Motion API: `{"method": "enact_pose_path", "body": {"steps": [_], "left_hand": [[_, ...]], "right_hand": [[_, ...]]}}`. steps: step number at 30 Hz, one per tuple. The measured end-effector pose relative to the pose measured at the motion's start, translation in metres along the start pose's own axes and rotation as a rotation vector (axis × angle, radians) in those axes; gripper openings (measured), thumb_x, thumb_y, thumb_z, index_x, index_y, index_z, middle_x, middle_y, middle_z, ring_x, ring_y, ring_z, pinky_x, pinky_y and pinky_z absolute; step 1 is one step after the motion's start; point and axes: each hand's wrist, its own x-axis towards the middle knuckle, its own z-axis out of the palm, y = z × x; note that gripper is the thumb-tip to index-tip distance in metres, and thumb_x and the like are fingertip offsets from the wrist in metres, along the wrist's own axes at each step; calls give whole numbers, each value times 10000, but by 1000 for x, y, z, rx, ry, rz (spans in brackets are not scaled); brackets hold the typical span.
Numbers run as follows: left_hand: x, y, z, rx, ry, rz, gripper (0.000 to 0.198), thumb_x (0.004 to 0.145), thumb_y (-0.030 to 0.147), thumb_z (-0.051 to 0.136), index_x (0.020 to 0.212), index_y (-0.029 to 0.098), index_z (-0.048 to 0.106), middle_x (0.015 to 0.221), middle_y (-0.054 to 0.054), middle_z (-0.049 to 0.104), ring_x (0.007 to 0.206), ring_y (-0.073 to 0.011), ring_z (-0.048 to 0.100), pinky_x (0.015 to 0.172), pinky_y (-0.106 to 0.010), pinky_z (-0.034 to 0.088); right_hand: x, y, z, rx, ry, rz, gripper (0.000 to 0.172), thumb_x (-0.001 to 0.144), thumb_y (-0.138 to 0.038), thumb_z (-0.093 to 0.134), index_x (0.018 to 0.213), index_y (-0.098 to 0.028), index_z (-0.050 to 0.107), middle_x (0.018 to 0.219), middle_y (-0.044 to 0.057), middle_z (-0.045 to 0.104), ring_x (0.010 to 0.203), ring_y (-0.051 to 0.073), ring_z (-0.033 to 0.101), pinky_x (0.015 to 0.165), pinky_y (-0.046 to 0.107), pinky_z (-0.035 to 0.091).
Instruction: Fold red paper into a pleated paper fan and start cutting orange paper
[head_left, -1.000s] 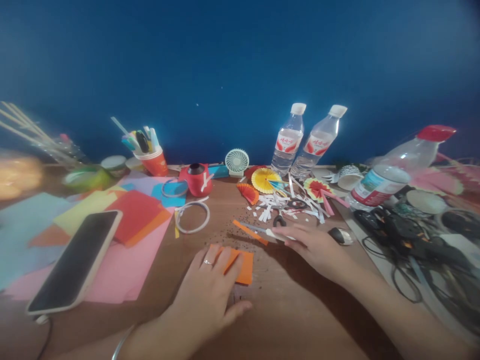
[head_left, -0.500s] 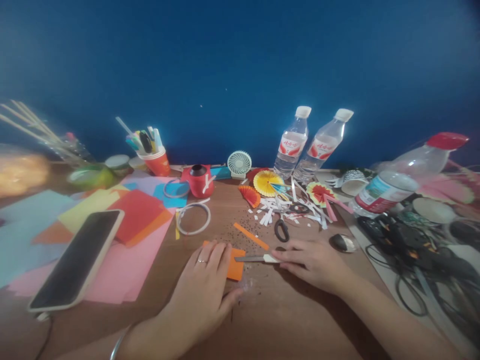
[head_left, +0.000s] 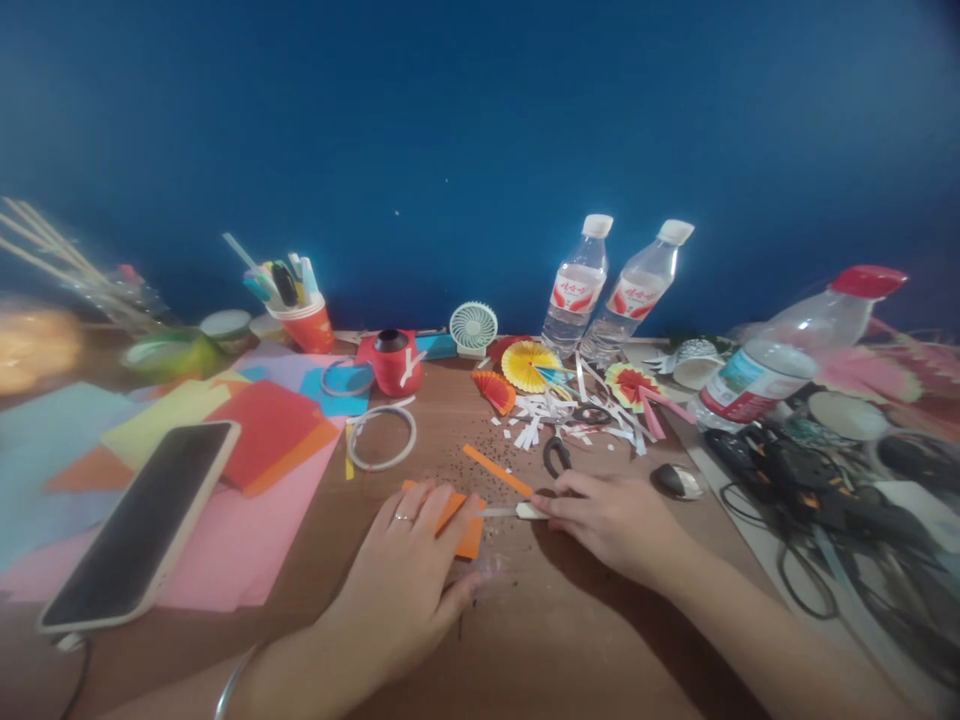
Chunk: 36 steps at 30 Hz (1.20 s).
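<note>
An orange paper piece (head_left: 470, 540) lies on the brown table, partly covered by my left hand (head_left: 414, 560). That hand rests flat on it with the fingers spread, a ring on one finger. My right hand (head_left: 600, 515) is closed on the white handle of a knife (head_left: 528, 511); its thin blade points left toward the paper, the tip near my left fingertips. Just beyond the knife lies an orange strip (head_left: 496, 469). Dark specks are scattered around it. Black-handled scissors (head_left: 556, 457) lie behind my right hand.
Coloured sheets (head_left: 262, 420) and a phone (head_left: 142, 525) lie at left. Farther back stand a pen cup (head_left: 309, 325), a red pot (head_left: 396, 368), a small fan (head_left: 473, 328) and bottles (head_left: 574, 292). Paper scraps (head_left: 529, 420), a mouse (head_left: 677, 481) and cables (head_left: 802, 500) occupy the right.
My right hand and the knife have shifted slightly left, and the blade has changed its slant. A corner of the orange paper now looks raised or folded beside my left fingers. The view has shifted a little.
</note>
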Motion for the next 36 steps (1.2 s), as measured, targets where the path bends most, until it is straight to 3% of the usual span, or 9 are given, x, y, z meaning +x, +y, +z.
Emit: {"method": "enact_pose_path", "body": {"steps": [6, 15, 20, 28, 36], "left_hand": [[2, 0, 1, -30, 21, 30, 475, 853, 422, 385, 1283, 223, 405, 1198, -69, 505, 1109, -263, 412, 914, -423, 305], [4, 0, -2, -41, -7, 34, 480, 853, 440, 372, 1285, 231, 401, 1218, -77, 491, 1136, -274, 386, 947, -454, 259], [1, 0, 4, -65, -32, 23, 575, 854, 463, 358, 1346, 171, 298, 1274, -100, 462, 1124, -267, 413, 939, -427, 305], [-1, 0, 6, -81, 3, -1, 520, 863, 462, 338, 1287, 168, 401, 1242, -108, 485, 1099, -271, 449, 897, -405, 372], [1, -1, 4, -147, -15, -1, 484, 866, 416, 353, 1282, 174, 402, 1237, -95, 483, 1123, -264, 422, 930, -422, 351]], "right_hand": [[2, -4, 0, -7, -13, 53, 224, 874, -281, 442, 1004, -328, 618, 831, -25, 624, 621, 98, 534, 538, 238, 298], [3, -14, 6, -16, 43, 61, 254, 897, -279, 398, 1021, -303, 618, 854, -7, 636, 631, 99, 544, 549, 237, 298], [-2, -6, 3, 28, 53, 45, 264, 880, -262, 421, 1050, -305, 618, 862, 4, 632, 665, 102, 551, 575, 234, 317], [-2, 1, 1, 48, 44, 36, 245, 873, -277, 432, 978, -293, 652, 822, -8, 623, 642, 91, 546, 555, 236, 302], [2, -3, -7, 18, 17, 39, 275, 893, -296, 394, 950, -284, 663, 778, 1, 629, 623, 93, 554, 533, 240, 299]]}}
